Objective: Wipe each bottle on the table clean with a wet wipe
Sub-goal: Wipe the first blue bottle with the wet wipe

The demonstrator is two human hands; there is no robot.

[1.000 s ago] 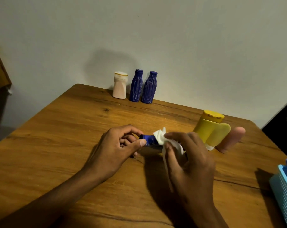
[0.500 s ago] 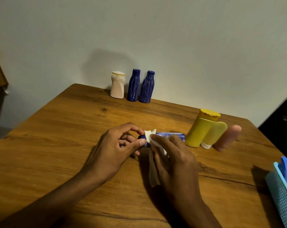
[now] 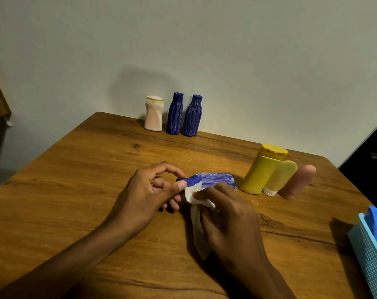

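Observation:
A blue ribbed bottle (image 3: 213, 179) lies on its side in the middle of the wooden table (image 3: 75, 190), neck pointing left. My left hand (image 3: 144, 195) pinches its neck between thumb and fingers. My right hand (image 3: 228, 216) presses a white wet wipe (image 3: 196, 214) against the bottle's near side; the wipe's tail hangs down under the palm. At the far edge stand a white bottle (image 3: 154, 114) and two blue bottles (image 3: 175, 114) (image 3: 192, 115). To the right are a yellow bottle (image 3: 262, 169), a pale yellow tube (image 3: 280, 178) and a pink bottle (image 3: 297, 182).
A light blue mesh basket (image 3: 369, 253) holding a blue pack sits at the table's right edge. A pale wall runs behind the table. Brown furniture shows at the far left edge of the view.
My right hand has slid the wipe from the bottle's body toward its neck and down its near side, uncovering the blue body. My left hand keeps its pinch on the neck.

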